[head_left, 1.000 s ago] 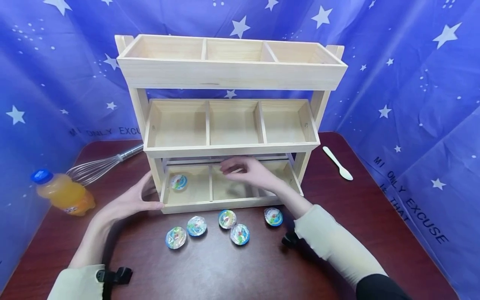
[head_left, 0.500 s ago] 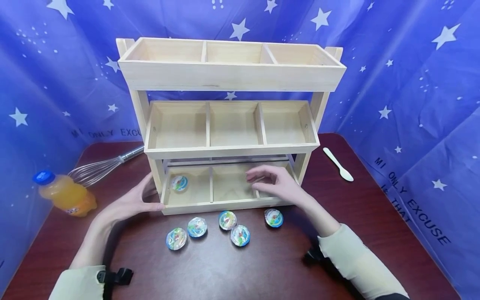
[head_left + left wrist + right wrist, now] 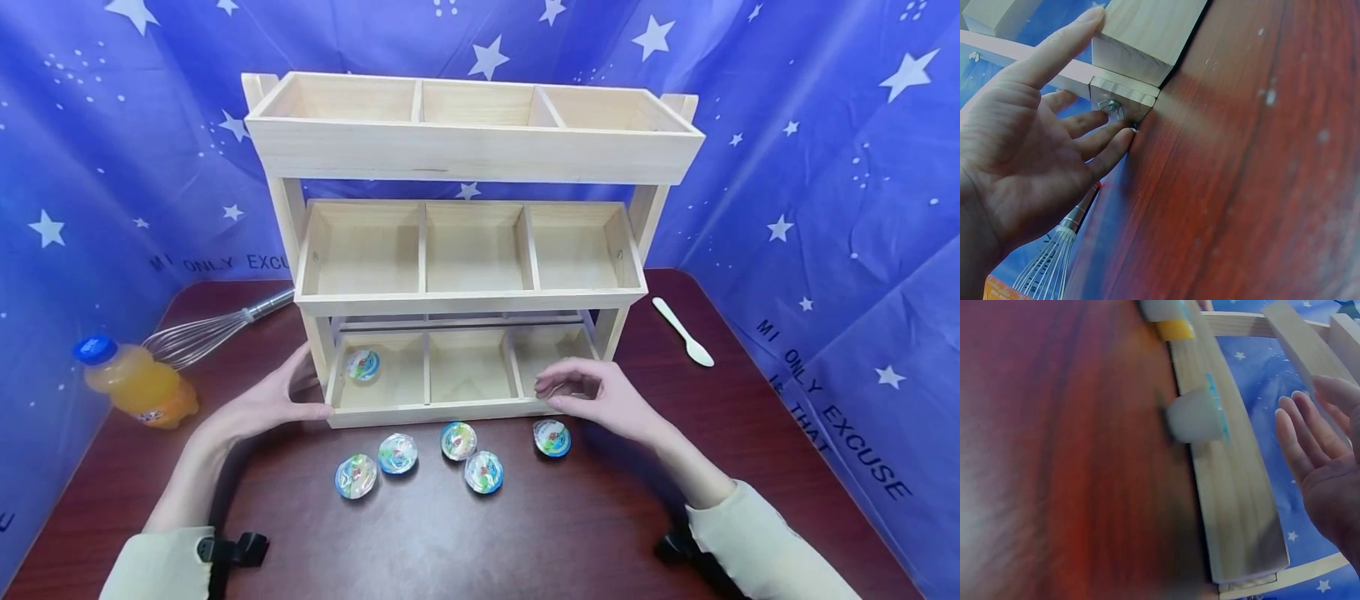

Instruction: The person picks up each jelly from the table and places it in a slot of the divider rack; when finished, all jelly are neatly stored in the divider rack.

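Note:
My left hand point(image 3: 262, 400) spans the lower left end of a three-tier wooden rack point(image 3: 472, 154). Its thumb touches the front corner of the bottom tray, and its fingers lie against the leg, beside a wing nut point(image 3: 1111, 106). My right hand point(image 3: 600, 396), fingers relaxed and holding nothing, hovers at the front of the bottom tray's right compartment. Just below it on the table is a jelly cup point(image 3: 552, 437) with a printed blue lid. Another jelly cup point(image 3: 363, 364) rests in the bottom left compartment.
Several more jelly cups, among them one at the left point(image 3: 356, 477), lie on the dark red table point(image 3: 450, 550) before the rack. To the left are a whisk point(image 3: 217, 329) and an orange drink bottle point(image 3: 138, 383); a white spoon point(image 3: 682, 332) lies right. A starry blue curtain point(image 3: 825, 208) surrounds everything.
My right hand has moved right and toward me, from over the bottom tray's middle compartment to its right front edge. The left hand stays at the rack's corner.

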The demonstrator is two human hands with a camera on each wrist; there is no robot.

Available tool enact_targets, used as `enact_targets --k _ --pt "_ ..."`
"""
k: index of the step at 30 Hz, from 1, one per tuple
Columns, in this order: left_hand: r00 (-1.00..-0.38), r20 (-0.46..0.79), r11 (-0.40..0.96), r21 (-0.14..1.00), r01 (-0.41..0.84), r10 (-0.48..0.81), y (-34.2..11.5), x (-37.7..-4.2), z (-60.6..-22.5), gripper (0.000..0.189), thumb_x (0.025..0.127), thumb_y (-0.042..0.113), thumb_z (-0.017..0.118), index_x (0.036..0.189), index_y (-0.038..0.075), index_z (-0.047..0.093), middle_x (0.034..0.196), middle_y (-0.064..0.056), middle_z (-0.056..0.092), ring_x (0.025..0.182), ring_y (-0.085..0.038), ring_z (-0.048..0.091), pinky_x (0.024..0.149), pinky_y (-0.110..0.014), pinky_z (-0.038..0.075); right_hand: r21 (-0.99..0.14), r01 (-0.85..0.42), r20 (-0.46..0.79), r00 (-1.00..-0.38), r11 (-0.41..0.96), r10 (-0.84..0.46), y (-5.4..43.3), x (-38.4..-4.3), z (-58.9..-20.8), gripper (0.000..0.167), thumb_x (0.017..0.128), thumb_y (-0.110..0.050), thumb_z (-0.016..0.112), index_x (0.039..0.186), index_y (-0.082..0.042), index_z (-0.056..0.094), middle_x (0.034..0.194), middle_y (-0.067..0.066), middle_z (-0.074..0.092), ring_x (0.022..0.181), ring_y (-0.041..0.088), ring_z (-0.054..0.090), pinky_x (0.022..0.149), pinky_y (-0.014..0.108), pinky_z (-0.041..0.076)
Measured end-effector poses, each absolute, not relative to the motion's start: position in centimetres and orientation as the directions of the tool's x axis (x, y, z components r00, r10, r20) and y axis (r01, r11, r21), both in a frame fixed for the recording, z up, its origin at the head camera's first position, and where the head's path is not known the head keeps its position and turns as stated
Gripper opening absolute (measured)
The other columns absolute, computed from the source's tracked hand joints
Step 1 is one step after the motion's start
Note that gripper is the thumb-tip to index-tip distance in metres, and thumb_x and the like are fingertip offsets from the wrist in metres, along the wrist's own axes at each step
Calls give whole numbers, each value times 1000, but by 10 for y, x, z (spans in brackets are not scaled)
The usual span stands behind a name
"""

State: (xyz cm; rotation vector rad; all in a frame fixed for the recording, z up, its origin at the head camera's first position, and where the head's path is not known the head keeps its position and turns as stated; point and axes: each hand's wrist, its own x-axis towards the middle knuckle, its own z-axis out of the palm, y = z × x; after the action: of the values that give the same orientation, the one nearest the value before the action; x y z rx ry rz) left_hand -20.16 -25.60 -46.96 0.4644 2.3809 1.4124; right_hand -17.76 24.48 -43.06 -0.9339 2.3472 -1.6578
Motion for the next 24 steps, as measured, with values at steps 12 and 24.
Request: enact_targets --k 12,24 --pt "-889 -120 440 892 98 441 -255 -203 -469 116 86 24 83 166 32 0 172 -16 19 155 -47 25 120 -66 27 -832 -461 221 -786 308 -578 268 -162 -441 30 89 1 75 119 1 71 104 19 77 91 15 76 81 24 59" --pt "-888 -135 441 894 82 440 -256 -201 -469 115 87 23 82 166 31 -1 171 -18 20 154 -47 26 120 -67 26 -709 -586 248 -729 393 -638 275 -158 -450 35 86 -10 83 119 -12 74 116 4 77 97 17 73 82 30 61"
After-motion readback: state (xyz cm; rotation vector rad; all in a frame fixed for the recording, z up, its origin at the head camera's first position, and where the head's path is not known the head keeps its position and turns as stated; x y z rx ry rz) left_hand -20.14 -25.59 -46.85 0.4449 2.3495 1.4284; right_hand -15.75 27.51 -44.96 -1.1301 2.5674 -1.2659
